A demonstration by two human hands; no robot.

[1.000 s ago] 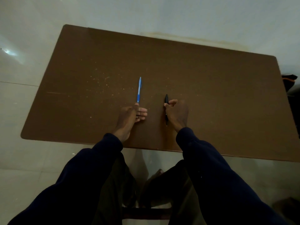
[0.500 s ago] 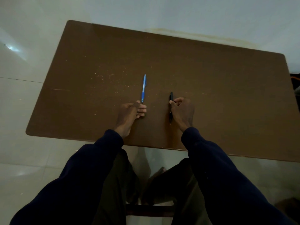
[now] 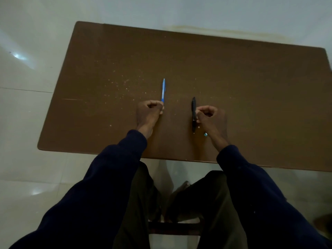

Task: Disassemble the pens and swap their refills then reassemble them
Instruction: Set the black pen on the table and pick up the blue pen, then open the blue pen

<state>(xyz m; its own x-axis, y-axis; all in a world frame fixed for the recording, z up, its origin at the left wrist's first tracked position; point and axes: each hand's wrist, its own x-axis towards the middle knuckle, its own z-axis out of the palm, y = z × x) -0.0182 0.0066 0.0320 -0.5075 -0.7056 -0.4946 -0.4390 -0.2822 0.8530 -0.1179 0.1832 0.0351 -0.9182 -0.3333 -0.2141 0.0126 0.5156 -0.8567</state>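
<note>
No text, label, brand, number or sign can be read on anything here.

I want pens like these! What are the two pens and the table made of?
Blue pen: probably plastic, bright even colour. Black pen: likely plastic too, slightly shiny. Table: looks like brown laminated board, flat and matte, speckled with pale crumbs.

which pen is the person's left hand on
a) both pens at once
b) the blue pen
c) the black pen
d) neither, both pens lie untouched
b: the left hand closes on the near end of the blue pen, while the black pen sits at the fingers of the right hand, both on the brown table.
</note>
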